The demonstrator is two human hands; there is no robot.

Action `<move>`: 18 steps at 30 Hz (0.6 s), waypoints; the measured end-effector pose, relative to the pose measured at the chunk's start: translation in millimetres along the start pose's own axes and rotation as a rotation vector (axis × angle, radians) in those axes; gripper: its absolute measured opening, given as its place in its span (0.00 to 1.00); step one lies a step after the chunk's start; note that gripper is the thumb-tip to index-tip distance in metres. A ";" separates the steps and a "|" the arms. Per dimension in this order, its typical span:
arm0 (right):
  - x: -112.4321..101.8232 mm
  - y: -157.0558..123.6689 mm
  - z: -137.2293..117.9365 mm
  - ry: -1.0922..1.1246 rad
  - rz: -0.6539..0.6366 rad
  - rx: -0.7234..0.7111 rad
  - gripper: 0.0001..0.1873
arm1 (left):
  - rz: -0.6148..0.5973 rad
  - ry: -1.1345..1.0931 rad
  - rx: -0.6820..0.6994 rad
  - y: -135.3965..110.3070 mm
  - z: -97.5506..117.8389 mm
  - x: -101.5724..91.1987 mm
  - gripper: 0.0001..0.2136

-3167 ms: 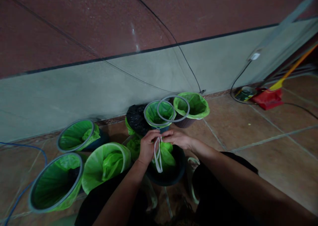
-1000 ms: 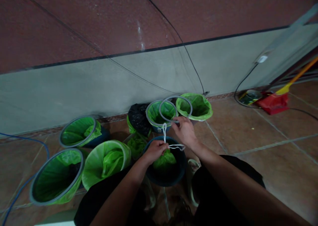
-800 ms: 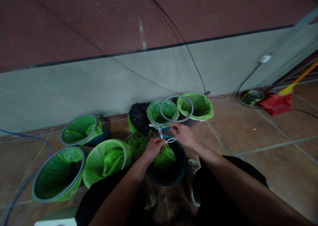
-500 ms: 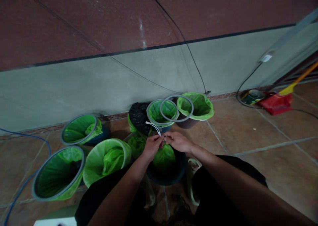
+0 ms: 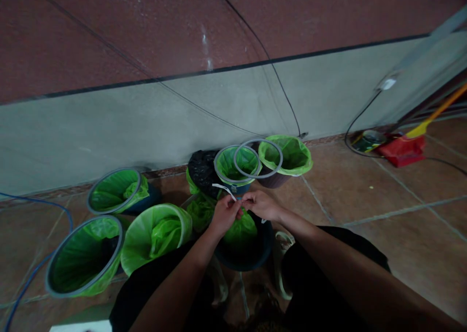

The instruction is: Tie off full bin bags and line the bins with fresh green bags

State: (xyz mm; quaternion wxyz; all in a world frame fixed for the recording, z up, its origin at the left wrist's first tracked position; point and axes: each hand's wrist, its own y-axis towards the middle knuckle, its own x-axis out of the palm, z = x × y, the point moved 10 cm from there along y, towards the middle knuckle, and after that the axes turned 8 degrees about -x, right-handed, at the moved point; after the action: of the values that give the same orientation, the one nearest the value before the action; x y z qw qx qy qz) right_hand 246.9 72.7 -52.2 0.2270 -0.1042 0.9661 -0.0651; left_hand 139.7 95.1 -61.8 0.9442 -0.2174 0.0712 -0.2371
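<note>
My left hand [image 5: 224,214] and my right hand [image 5: 261,205] meet above a dark bin [image 5: 265,254] between my feet. Both are closed in a pinch at the gathered neck of a green plastic bag [image 5: 239,235], which sits inside that bin. A white tie string [image 5: 224,188] sticks up from between the fingers toward the left, and a bit of white shows below my right hand. The fingertips cover the neck itself, so how the string runs around it is hidden.
Green-lined bins stand left, among them a grey-rimmed one [image 5: 49,269] and a pale one [image 5: 127,249]. Ahead are a black bag [image 5: 204,169], a loose grey ring [image 5: 237,169] and a brown bin [image 5: 273,179]. A red dustpan [image 5: 403,151] and cables lie right; a blue hose [image 5: 32,273] left.
The white string has swung lower and leans further left. My fingers have shifted slightly at the bag's neck, and a white end now shows below my right hand.
</note>
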 end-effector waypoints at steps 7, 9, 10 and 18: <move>11.1 3.1 3.5 0.181 -0.055 -0.004 0.04 | 0.024 0.145 0.059 1.6 2.6 -3.0 0.11; 16.0 4.1 3.2 0.304 -0.090 -0.004 0.05 | 0.073 0.164 0.101 1.6 6.2 -7.9 0.11; 17.3 4.2 2.2 0.358 -0.104 0.001 0.05 | 0.089 0.154 0.104 1.5 6.8 -9.5 0.12; 22.4 -6.6 -12.5 0.463 -0.135 0.118 0.10 | 0.065 -0.046 0.044 -5.3 9.9 -5.8 0.15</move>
State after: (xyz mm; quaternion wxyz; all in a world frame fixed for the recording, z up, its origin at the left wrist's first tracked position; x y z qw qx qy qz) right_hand 222.8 62.2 -49.5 0.0004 -0.1373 0.9777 -0.1588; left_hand 134.8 97.3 -50.4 0.9573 -0.1994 0.0514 -0.2027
